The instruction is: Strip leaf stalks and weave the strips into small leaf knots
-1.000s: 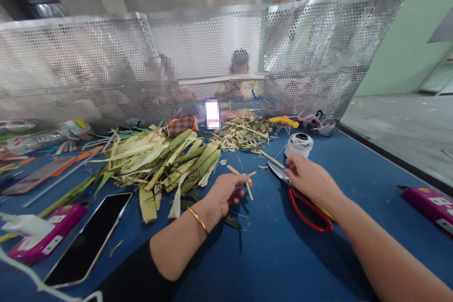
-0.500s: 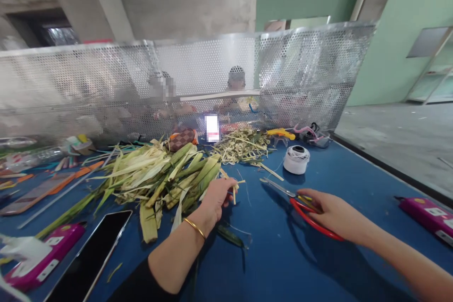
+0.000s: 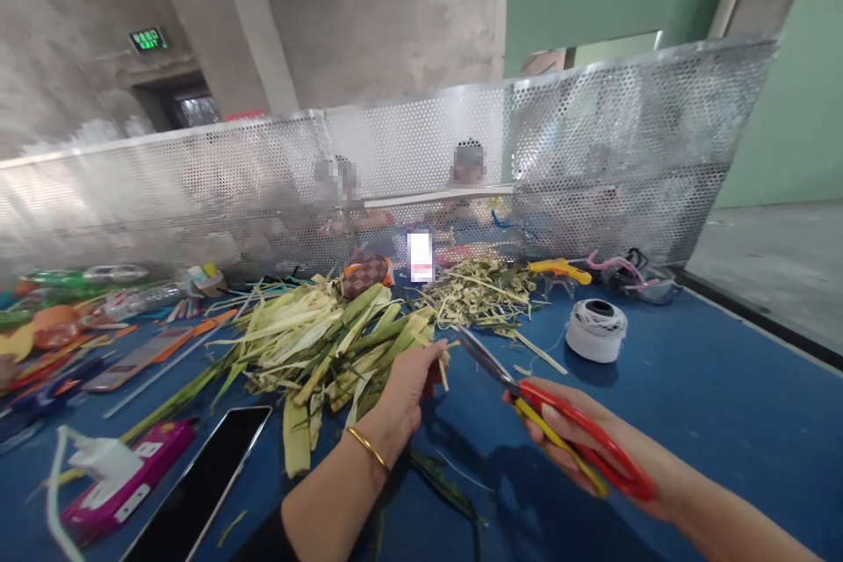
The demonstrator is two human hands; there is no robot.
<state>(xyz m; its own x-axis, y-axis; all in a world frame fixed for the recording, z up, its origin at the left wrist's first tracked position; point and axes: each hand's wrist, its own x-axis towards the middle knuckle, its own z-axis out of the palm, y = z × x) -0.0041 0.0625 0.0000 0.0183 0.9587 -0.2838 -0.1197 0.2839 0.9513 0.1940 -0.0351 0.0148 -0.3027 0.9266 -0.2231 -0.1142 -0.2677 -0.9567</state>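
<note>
My left hand (image 3: 414, 376), with a gold bangle at the wrist, pinches a small bit of pale dried husk strip (image 3: 444, 371) over the blue table. In my right hand (image 3: 559, 430) are scissors (image 3: 580, 435) with red and yellow handles, their blades pointing toward the strip and seemingly together. The blade tips stop just short of the husk, to its upper right. Left of my left hand lies a heap of corn husks (image 3: 296, 325). A pile of short husk clippings (image 3: 484, 294) sits beyond both hands. White thread on a spool (image 3: 596, 331) stands behind the scissors.
A black-screened phone (image 3: 204, 479) and a purple power strip (image 3: 125, 492) with a white plug lie front left. A yellow glue gun (image 3: 559, 270) and goggles (image 3: 642, 281) sit far right. A perforated metal screen (image 3: 408, 140) borders the back, with people behind it.
My right hand has turned and lifted the scissors, bringing the blades closer to the strip in my left hand. The whole view has shifted, so the table's things appear farther right and lower.
</note>
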